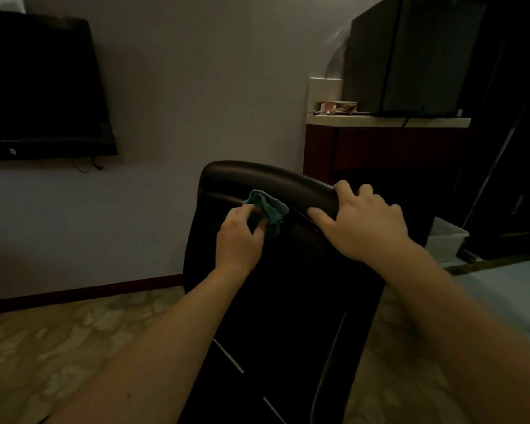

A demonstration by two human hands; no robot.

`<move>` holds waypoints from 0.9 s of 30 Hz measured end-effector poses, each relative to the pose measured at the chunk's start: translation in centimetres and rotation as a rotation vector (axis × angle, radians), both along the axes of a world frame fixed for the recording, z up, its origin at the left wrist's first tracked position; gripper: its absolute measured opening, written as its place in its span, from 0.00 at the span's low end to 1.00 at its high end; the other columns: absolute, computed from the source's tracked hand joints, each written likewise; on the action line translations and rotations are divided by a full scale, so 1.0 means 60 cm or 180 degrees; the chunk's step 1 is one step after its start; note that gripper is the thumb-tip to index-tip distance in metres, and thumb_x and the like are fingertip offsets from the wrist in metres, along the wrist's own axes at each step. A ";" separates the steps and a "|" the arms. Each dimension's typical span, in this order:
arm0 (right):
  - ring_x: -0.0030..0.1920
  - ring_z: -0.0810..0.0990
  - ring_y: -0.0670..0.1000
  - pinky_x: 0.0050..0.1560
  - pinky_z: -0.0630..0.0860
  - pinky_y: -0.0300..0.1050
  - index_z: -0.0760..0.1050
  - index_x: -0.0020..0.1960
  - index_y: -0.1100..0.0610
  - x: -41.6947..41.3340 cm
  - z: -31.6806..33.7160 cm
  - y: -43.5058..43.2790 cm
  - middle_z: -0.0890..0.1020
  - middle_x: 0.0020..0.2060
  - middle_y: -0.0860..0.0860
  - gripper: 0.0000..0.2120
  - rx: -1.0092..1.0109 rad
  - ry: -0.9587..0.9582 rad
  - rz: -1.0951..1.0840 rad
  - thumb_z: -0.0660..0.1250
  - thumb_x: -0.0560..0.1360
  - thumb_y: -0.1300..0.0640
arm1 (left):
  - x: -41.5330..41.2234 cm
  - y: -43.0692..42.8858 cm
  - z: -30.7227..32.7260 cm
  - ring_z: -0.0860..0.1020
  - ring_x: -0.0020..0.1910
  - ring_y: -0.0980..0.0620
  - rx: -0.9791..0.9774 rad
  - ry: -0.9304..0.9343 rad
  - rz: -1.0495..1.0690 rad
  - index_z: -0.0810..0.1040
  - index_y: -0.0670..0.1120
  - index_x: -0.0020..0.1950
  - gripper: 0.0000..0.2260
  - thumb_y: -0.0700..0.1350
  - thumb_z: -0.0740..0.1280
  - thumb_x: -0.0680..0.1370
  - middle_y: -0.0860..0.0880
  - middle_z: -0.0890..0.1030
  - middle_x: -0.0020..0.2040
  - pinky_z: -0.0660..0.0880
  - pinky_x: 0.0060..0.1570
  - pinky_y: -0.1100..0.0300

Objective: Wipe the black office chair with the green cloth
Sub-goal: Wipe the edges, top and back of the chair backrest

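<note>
L hand (239, 237) clutching green cloth (270, 208) — on black office chair (257, 175) (backrest), R hand (364, 223) gripping top

Wall television (40, 87), cabinet (380, 148), white bin (445, 240).

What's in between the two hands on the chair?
In the head view, the green cloth sticks out of the left hand toward the right hand; the rest is bare back of the black chair.

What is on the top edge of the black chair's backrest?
The right hand grips the top edge of the black office chair. The left hand holds the green cloth against it just below. The surface under them is hidden.
</note>
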State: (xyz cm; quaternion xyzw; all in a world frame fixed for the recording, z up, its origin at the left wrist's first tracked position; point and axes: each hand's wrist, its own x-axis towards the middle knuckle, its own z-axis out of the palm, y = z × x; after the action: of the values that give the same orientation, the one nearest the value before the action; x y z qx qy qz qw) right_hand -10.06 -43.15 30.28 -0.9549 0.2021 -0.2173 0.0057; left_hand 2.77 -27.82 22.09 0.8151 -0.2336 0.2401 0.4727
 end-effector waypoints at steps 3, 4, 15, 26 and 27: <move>0.45 0.76 0.52 0.45 0.77 0.51 0.62 0.61 0.50 0.000 0.031 -0.015 0.72 0.50 0.52 0.16 0.0642 0.0106 0.0477 0.55 0.80 0.40 | -0.011 -0.008 -0.007 0.74 0.59 0.51 0.0047 -0.0045 0.0121 0.77 0.47 0.66 0.14 0.47 0.66 0.81 0.46 0.73 0.66 0.71 0.57 0.60; 0.44 0.76 0.51 0.44 0.78 0.51 0.63 0.59 0.51 0.001 0.038 -0.020 0.73 0.48 0.52 0.13 0.0771 0.0100 0.0606 0.56 0.81 0.43 | -0.014 -0.011 -0.009 0.73 0.63 0.48 0.0059 -0.0031 0.0162 0.76 0.48 0.68 0.15 0.47 0.65 0.81 0.46 0.72 0.68 0.71 0.61 0.58; 0.51 0.72 0.48 0.50 0.71 0.44 0.67 0.68 0.39 0.014 0.031 -0.050 0.68 0.56 0.46 0.15 0.1137 0.0211 0.1257 0.53 0.82 0.48 | 0.002 -0.003 0.031 0.77 0.54 0.49 -0.0325 0.0273 -0.0110 0.79 0.45 0.64 0.12 0.44 0.60 0.84 0.45 0.78 0.59 0.74 0.54 0.57; 0.47 0.74 0.45 0.43 0.70 0.38 0.72 0.65 0.39 0.025 0.029 -0.059 0.71 0.53 0.46 0.15 0.1040 0.0095 0.1238 0.55 0.82 0.51 | 0.000 -0.024 0.019 0.75 0.63 0.40 0.0965 -0.1133 -0.0032 0.79 0.38 0.63 0.15 0.36 0.67 0.76 0.40 0.77 0.63 0.72 0.66 0.47; 0.46 0.74 0.45 0.42 0.69 0.37 0.72 0.65 0.39 0.025 0.030 -0.059 0.71 0.53 0.46 0.15 0.0986 0.0077 0.1228 0.56 0.82 0.52 | 0.000 -0.024 0.013 0.73 0.65 0.41 0.0922 -0.0981 -0.0126 0.77 0.39 0.67 0.17 0.38 0.66 0.78 0.41 0.75 0.66 0.70 0.68 0.49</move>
State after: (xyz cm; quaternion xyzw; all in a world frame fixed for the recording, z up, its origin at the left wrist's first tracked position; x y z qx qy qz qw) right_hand -8.55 -46.69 32.09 -0.9661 0.0471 -0.1673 0.1910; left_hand 2.77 -29.24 22.88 0.8234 -0.3512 0.3165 0.3139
